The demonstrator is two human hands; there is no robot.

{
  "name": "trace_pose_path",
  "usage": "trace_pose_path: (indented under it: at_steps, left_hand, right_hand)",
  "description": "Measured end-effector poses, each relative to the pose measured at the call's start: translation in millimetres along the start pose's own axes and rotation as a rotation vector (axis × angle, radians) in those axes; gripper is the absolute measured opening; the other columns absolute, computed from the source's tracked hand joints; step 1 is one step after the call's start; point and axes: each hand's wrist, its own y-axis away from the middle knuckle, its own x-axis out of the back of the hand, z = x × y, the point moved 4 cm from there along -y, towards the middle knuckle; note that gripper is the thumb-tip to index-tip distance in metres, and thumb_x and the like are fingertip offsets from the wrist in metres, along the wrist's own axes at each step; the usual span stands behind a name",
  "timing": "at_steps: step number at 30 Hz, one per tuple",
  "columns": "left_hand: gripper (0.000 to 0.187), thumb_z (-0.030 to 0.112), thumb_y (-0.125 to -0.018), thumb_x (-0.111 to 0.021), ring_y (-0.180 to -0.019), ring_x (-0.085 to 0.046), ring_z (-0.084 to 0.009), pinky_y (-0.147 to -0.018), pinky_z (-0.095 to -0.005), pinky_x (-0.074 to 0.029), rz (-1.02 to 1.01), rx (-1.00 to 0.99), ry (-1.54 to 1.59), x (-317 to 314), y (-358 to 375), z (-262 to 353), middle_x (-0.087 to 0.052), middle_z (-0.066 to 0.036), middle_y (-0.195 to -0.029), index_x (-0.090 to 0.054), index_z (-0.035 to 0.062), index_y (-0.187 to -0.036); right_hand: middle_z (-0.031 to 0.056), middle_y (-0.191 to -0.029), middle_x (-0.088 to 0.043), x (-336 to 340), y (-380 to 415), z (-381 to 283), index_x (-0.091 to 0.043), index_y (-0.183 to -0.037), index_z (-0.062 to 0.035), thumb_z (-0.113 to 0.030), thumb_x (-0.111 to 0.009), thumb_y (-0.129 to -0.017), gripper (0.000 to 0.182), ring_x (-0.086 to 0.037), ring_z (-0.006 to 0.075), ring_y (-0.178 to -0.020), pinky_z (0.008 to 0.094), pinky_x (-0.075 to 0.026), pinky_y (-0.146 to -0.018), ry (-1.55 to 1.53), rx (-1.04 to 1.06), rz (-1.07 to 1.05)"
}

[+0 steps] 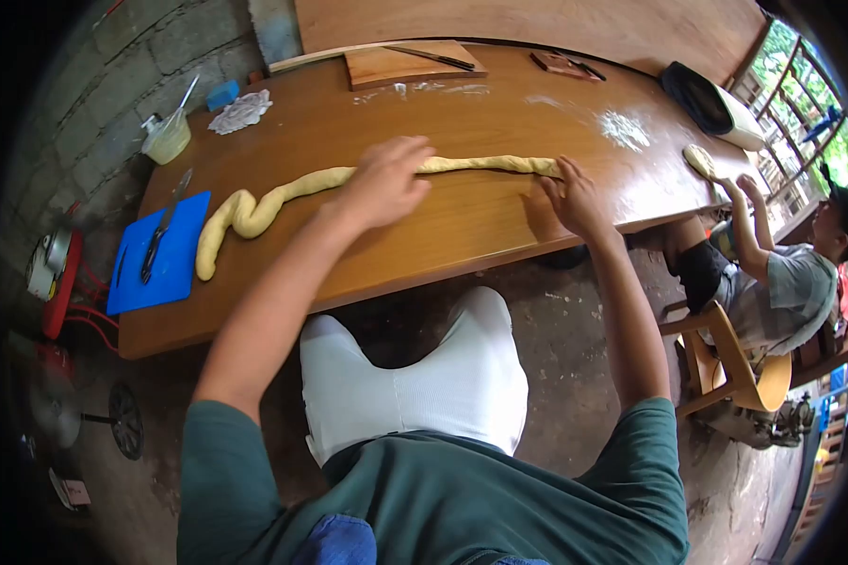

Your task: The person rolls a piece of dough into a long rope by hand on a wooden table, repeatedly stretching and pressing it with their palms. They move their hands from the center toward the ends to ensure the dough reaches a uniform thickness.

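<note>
A long rope of pale yellow dough (301, 185) lies across the wooden table, thick and bent into a curve at its left end and thinner towards the right. My left hand (384, 185) is over the middle of the rope, fingers stretched out, hiding a short stretch of it. At the rope's thin right end is my right hand (578, 198), its fingers apart and the fingertips at the dough. Whether those fingertips press on the dough is hard to tell.
A blue cutting board (174, 235) with a knife (163, 231) lies left. Behind are a tub (167, 137), a crumpled cloth (241, 111), a wooden board (415, 66) and scattered flour (624, 130). A seated person (787, 282) at right handles a dough piece (698, 160).
</note>
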Motion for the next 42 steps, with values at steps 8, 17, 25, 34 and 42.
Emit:
trace_pose_path:
  at_steps: [8,17,25,34,42]
  left_hand:
    - [0.081,0.057,-0.113,-0.021,-0.167,-0.005,-0.0337,-0.135,-0.0504,-0.002,-0.396,0.207,0.130,-169,-134,67,-0.008,-0.018,-0.180,-0.017,0.0005,-0.171]
    - [0.086,0.063,-0.111,-0.013,-0.168,-0.004,-0.0303,-0.132,-0.0603,0.001,-0.389,0.476,0.009,-215,-233,3,-0.006,-0.011,-0.182,-0.015,0.0033,-0.172]
    - [0.073,0.058,-0.111,-0.018,-0.168,-0.001,-0.0311,-0.134,-0.0574,0.000,-0.305,0.561,0.029,-240,-297,-89,-0.003,-0.007,-0.182,-0.020,0.0211,-0.174]
    - [0.075,0.058,-0.112,-0.022,-0.168,-0.008,-0.0294,-0.135,-0.0523,-0.005,-0.084,0.357,-0.250,-231,-278,-79,-0.010,-0.011,-0.182,-0.018,0.0150,-0.174]
    - [0.085,0.063,-0.111,-0.024,-0.166,-0.015,-0.0320,-0.135,-0.0497,-0.009,-0.302,0.373,-0.084,-189,-191,-8,-0.014,-0.016,-0.180,-0.016,0.0050,-0.172]
  right_hand:
    - [0.0196,-0.169,-0.042,-45,-59,30,-0.044,-0.160,0.0000,-0.049,-0.026,-0.115,0.069,-0.033,0.0348,-0.160,0.0548,-0.021,-0.132,0.111,-0.066,-0.272]
    - [0.0120,-0.180,-0.019,-94,-151,69,-0.025,-0.170,-0.0028,-0.068,-0.021,-0.109,0.089,-0.010,0.0272,-0.168,0.0510,-0.002,-0.135,0.169,-0.282,-0.265]
    - [0.0214,-0.159,-0.053,-120,-244,126,-0.056,-0.150,-0.0007,-0.064,-0.038,-0.106,0.079,-0.039,0.0340,-0.156,0.0512,-0.022,-0.131,0.201,-0.096,0.019]
    - [0.0178,-0.127,-0.070,-95,-222,109,-0.068,-0.123,-0.0049,-0.041,-0.042,-0.108,0.048,-0.064,0.0343,-0.126,0.0489,-0.045,-0.111,0.126,-0.010,0.209]
    - [0.0122,-0.150,-0.061,-73,-137,59,-0.060,-0.139,-0.0064,-0.049,-0.037,-0.110,0.057,-0.048,0.0329,-0.149,0.0520,-0.034,-0.124,0.093,-0.084,-0.082]
